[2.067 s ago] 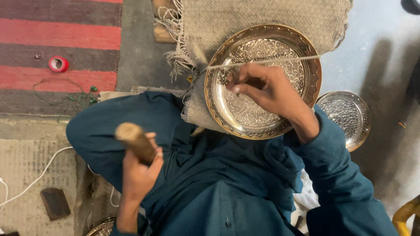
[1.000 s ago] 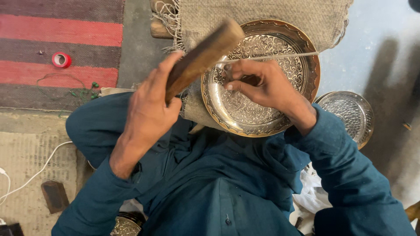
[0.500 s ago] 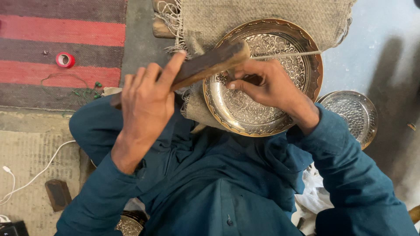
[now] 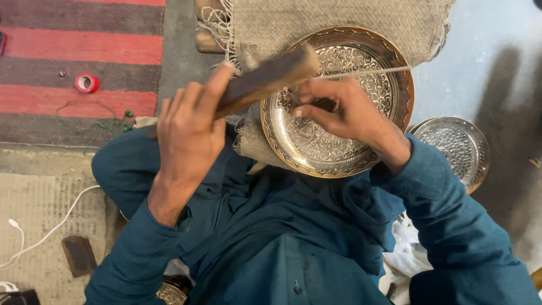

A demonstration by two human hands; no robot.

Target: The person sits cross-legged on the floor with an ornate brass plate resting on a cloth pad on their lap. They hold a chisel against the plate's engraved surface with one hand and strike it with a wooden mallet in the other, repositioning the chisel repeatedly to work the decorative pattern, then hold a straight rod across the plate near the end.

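Biggest thing in view: a teal-clad lap, seen from above, with a piece of burlap sacking spread over the knee and the floor beyond. A striped red rug is laid out to the left.

On the sacking a round brass tray is propped, tilted a bit toward the body. Its whole well looks already covered in fine scrollwork, and the rim is scalloped and shiny, so as far as can be judged the pattern is mostly laid down; what's left is probably deepening or touching up near the middle-left, where the tool is set. Hard to tell which lines are finished, since that spot is hidden by the hand.

A smaller embossed silver-coloured plate is parked just beside the tray on the right, partly tucked under the sleeve. It looks fully patterned too.

The wooden mallet is held up at a slant over the tray's left edge by the left hand, fingers wrapped tight round the handle, index finger stretched along it.

The right hand is rested inside the tray, fingers pressed together and pinching a small dark chisel, tip down on the metal. A thin metal rod is laid across the tray's top.

Small stuff: a red tape roll on the rug, a white cable lower left.
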